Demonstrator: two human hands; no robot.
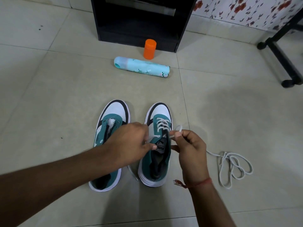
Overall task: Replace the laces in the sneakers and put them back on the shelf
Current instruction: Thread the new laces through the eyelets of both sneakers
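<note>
Two teal, white and black sneakers stand side by side on the tiled floor (49, 95), toes pointing away from the camera. The left sneaker (109, 128) has bare eyelets along most of its length; only a bit of white shows at the lowest eyelets. The right sneaker (157, 145) carries a white lace (161, 124) crossed through its lower eyelets.

Left hand (129, 143) reaches across the left sneaker to the right one, fingers closed around one end of the lace near the tongue. Right hand (190, 145) pinches the other end between thumb and forefinger, a small loop standing above the fingertips. A red thread is tied at the right wrist.

A spare lace (229, 166) lies in loose coils on the floor right of the right sneaker, apart from it.

Farther off, a pale blue can (142, 67) lies on its side. Just behind it an orange container (149, 49) stands upright in front of the black shelf (141, 22). The lower shelf compartment is open and dark. A black frame leg (282, 59) sits at far right.
</note>
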